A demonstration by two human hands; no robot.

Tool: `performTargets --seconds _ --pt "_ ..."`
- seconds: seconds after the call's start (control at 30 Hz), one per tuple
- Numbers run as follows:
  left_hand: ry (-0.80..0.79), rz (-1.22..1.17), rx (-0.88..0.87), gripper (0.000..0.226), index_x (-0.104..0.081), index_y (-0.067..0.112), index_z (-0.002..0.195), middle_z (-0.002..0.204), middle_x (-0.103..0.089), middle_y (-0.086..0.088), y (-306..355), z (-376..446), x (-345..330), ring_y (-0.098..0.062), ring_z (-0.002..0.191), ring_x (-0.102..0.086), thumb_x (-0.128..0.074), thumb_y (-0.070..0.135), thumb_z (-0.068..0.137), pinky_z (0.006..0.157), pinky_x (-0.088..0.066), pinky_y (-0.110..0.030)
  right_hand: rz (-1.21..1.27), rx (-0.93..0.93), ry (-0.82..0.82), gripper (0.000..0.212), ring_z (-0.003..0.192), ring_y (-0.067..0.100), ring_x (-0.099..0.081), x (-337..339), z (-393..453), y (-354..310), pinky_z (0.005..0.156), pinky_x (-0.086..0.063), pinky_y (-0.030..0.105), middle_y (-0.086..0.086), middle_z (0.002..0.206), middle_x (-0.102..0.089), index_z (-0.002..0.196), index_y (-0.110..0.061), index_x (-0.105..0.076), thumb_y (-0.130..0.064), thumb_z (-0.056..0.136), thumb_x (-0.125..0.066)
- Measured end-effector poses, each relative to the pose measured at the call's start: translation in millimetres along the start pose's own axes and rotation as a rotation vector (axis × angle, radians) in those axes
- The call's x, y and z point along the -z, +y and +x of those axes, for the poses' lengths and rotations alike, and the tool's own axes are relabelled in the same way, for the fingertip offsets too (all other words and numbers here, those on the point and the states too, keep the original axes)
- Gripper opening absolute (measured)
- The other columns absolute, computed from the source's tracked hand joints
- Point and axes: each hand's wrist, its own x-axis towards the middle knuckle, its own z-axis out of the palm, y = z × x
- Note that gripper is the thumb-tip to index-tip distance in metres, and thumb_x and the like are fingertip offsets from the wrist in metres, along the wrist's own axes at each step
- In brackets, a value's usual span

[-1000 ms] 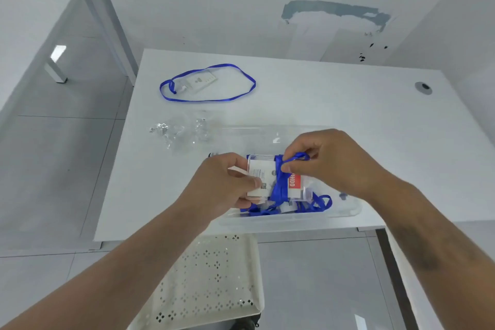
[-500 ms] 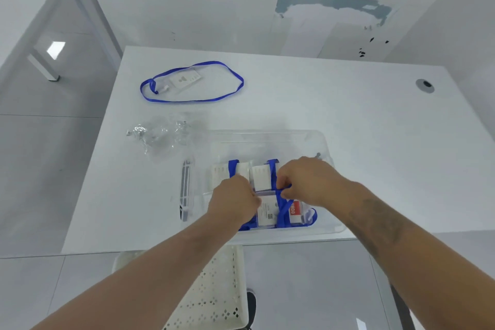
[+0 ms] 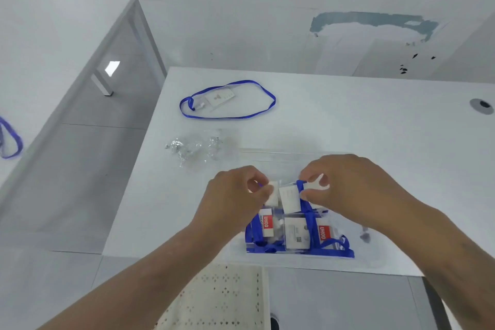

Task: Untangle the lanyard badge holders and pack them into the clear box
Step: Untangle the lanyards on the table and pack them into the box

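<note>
A clear box (image 3: 270,154) stands near the table's front edge and holds several badge holders with blue lanyards (image 3: 302,233). Both hands hover over the box's middle. My left hand (image 3: 235,195) pinches a white card end of a badge holder (image 3: 289,197). My right hand (image 3: 348,185) pinches the same holder's blue strap and white clip. A further blue lanyard with its badge holder (image 3: 227,99) lies spread in a loop at the table's far left.
Crumpled clear plastic wrap (image 3: 192,147) lies left of the box. A perforated white chair seat (image 3: 219,300) sits below the table's front edge. A grommet hole (image 3: 482,106) is at the far right. Another table (image 3: 40,43) stands to the left.
Both hands pressed down into the box with the wrapped badge holder, then lifted; they now pinch a holder at the box's middle. The camera view has shifted.
</note>
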Motion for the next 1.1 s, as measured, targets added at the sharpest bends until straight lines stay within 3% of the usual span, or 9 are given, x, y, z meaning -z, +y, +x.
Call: performTargets --seconds 0.1,0.27,0.6,0.77,0.9,1.1 --pt "0.122 -0.099 -0.038 0.004 -0.068 0.037 0.086 0.08 -0.069 0.024 -9.8 3.4 32.8 -0.001 0.064 -0.067 -0.064 0.039 0.087 0.066 -0.057 -0.023 0.171 0.02 0.108 0.016 0.085 -0.007 -0.059 7.4 12.0 -21.4 0.071 -0.043 0.014 -0.029 0.093 -0.063 0.099 -0.045 -0.064 -0.052 0.085 -0.062" --pt "0.209 -0.188 -0.054 0.009 -0.067 0.037 0.095 0.084 -0.069 0.026 -47.7 34.8 82.6 0.005 0.07 -0.065 -0.066 0.038 0.086 0.067 -0.05 -0.022 0.355 -0.005 0.215 0.011 0.079 -0.01 -0.06 0.4 40.0 -71.9 0.07 -0.046 0.014 -0.029 0.087 -0.066 0.093 -0.043 -0.068 -0.048 0.085 -0.062" --pt "0.032 -0.077 -0.056 0.016 -0.061 0.043 0.103 0.097 -0.065 0.028 -143.1 154.9 164.7 0.007 0.083 -0.062 -0.061 0.044 0.087 0.065 -0.046 -0.022 0.457 -0.281 0.236 0.017 0.085 -0.005 -0.061 -16.9 143.2 -169.1 0.072 -0.047 0.017 -0.025 0.089 -0.065 0.097 -0.04 -0.068 -0.048 0.083 -0.065" --pt "-0.018 0.031 -0.146 0.022 -0.061 0.038 0.112 0.109 -0.062 0.021 -172.8 233.3 177.1 -0.002 0.091 -0.058 -0.059 0.037 0.089 0.077 -0.042 -0.023 0.446 -0.401 0.168 0.024 0.085 0.005 -0.064 -24.2 232.6 -186.9 0.069 -0.045 0.017 -0.018 0.102 -0.065 0.109 -0.032 -0.065 -0.038 0.086 -0.065" --pt "-0.018 0.202 -0.256 0.026 -0.061 0.032 0.115 0.112 -0.059 0.011 -177.9 283.6 164.3 -0.014 0.105 -0.054 -0.056 0.032 0.09 0.081 -0.048 -0.031 0.398 -0.504 0.112 0.041 0.103 0.012 -0.06 -46.4 301.6 -171.1 0.086 -0.045 0.024 -0.009 0.122 -0.063 0.124 -0.024 -0.061 -0.035 0.085 -0.065" --pt "-0.042 0.495 -0.546 0.037 -0.056 0.027 0.129 0.126 -0.057 0.009 -177.1 336.3 134.9 -0.018 0.119 -0.046 -0.053 0.033 0.092 0.089 -0.046 -0.033 0.373 -0.581 0.283 0.061 0.121 0.019 -0.053 -77.2 379.4 -145.0 0.09 -0.043 0.028 0.0 0.14 -0.05 0.139 -0.022 -0.048 -0.04 0.084 -0.068"
